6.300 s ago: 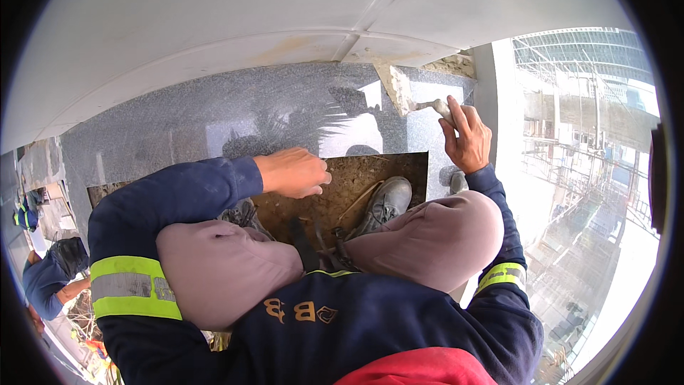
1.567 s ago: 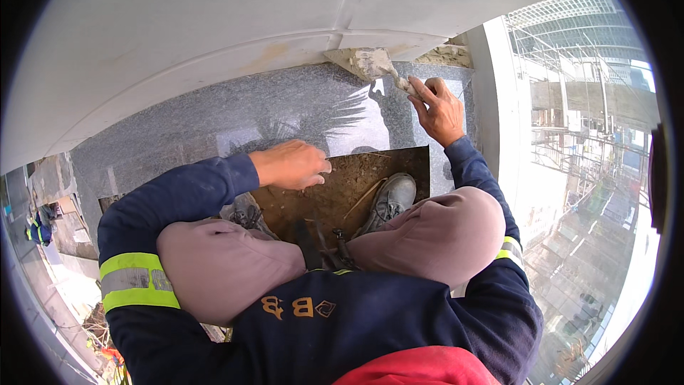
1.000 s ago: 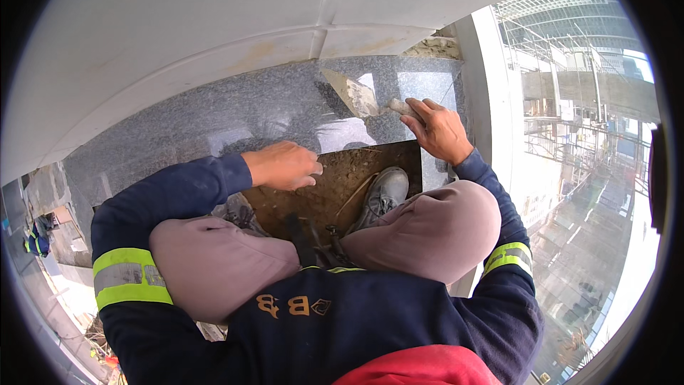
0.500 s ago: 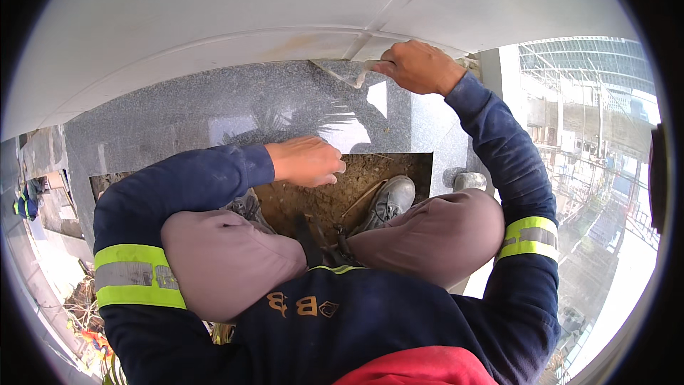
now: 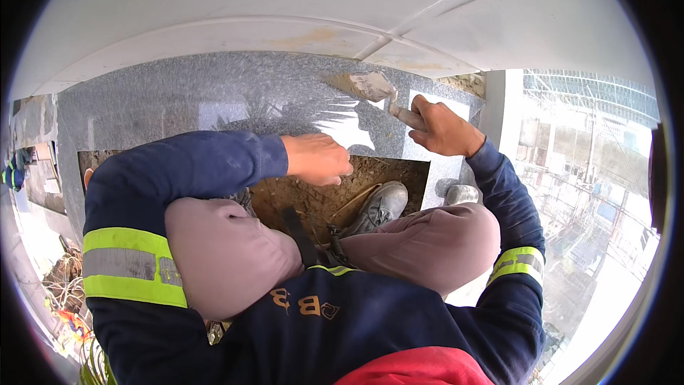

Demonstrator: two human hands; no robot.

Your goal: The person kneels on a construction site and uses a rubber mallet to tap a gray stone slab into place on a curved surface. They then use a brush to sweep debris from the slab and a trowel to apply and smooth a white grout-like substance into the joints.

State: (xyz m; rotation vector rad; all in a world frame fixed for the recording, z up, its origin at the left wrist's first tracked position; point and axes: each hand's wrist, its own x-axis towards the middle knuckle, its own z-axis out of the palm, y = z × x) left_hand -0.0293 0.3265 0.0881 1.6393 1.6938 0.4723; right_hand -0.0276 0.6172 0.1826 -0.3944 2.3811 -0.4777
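Note:
In my right hand (image 5: 447,130) is a trowel (image 5: 370,87), its handle gripped between curled fingers and thumb. The blade, smeared with pale beige residue, points left over the grey speckled stone slab (image 5: 285,78), just below the bottom of the wall. My left hand (image 5: 317,158) hangs over the slab's near edge, fingers loosely curled in, with nothing seen in them. Beneath it is a rectangular opening with brown soil (image 5: 278,196).
A light grey panelled wall (image 5: 214,0) rises along the far side. My shoe (image 5: 385,205) rests in the soil opening. Beside my right knee sits a whitish rounded object (image 5: 462,194). A pale post (image 5: 503,110) stands right, with scaffolding (image 5: 591,150) beyond. Plants (image 5: 92,363) grow at lower left.
My right hand has drawn back from the base of the wall toward me, bringing the trowel blade into full view over the slab. My left hand has shifted slightly right.

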